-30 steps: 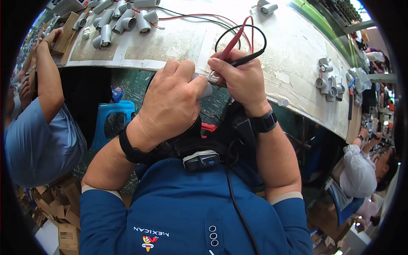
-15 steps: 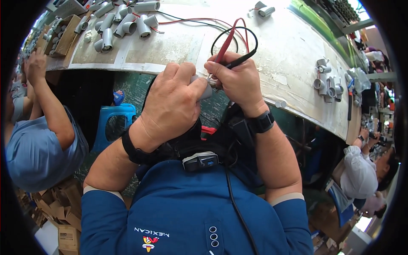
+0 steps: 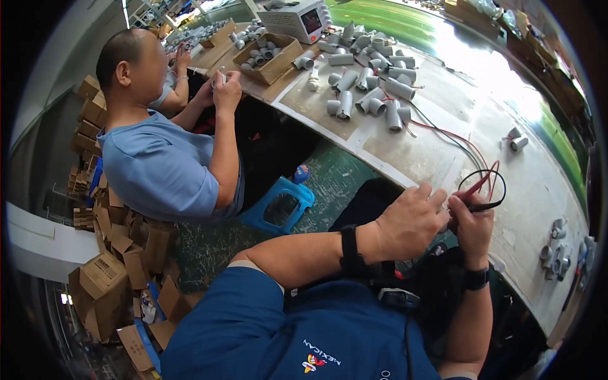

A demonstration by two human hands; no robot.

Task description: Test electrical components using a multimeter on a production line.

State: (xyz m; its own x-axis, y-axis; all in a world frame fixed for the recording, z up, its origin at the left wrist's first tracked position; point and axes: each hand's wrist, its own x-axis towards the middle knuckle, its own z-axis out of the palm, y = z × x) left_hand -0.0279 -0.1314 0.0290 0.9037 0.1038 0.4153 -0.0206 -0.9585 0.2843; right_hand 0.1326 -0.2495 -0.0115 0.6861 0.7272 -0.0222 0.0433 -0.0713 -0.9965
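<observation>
Close to the table's front edge, my left hand is closed around a small grey cylindrical part, which my fingers now almost wholly hide. Right beside it, my right hand pinches a red test probe together with a black test probe. Their tips point down toward the part in my left hand; whether they touch it cannot be made out. Red and black leads loop up from the probes and run back across the table to a pile of grey tube-shaped parts.
A cardboard box of grey parts stands at the far left, near a white device with a screen. One grey part lies apart; several more sit at right. A co-worker and blue stool are on my left.
The view has swung to the left, bringing the co-worker and the white device into sight. My hands keep their hold on the grey part and the probes.
</observation>
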